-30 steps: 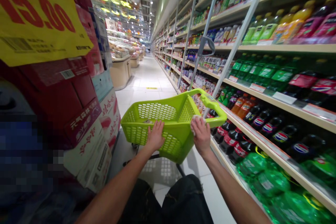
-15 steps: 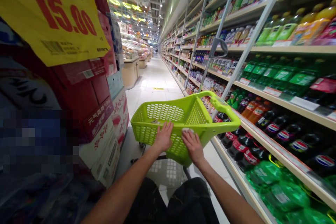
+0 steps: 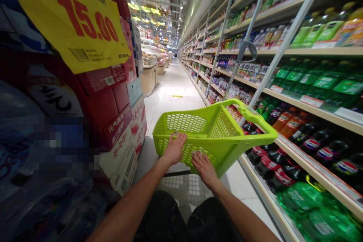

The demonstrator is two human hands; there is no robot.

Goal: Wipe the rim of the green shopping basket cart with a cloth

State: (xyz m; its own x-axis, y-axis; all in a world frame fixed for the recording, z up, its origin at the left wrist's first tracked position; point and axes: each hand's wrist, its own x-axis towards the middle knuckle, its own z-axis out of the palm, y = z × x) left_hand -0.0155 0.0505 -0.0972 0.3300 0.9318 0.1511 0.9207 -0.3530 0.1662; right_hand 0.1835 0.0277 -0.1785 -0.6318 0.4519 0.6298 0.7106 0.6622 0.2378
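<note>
A lime-green shopping cart point(image 3: 231, 149) with perforated basket walls stands sideways before me, its handle end to the right. My left hand point(image 3: 174, 149) rests on the near rim, its stretched fingers reaching over the top edge. Lower down, my right hand point(image 3: 205, 167) lies against the outside of the basket's near wall with fingers spread. A small pale thing seems to show at the right fingertips, too small to make out. Beside the left fingers, inside the basket, is another small pale spot that I cannot identify.
Drink shelves point(image 3: 314, 100) run along the right, with large green bottles point(image 3: 320, 211) at the bottom. Stacked drink cartons point(image 3: 124, 136) rise on the left under a yellow price sign point(image 3: 85, 26). The tiled aisle point(image 3: 181, 79) runs straight ahead past display counters point(image 3: 149, 79).
My right hand has slid down from near the rim to the middle of the near wall. The left hand stays at the rim. The view has shifted, with the cart appearing farther right.
</note>
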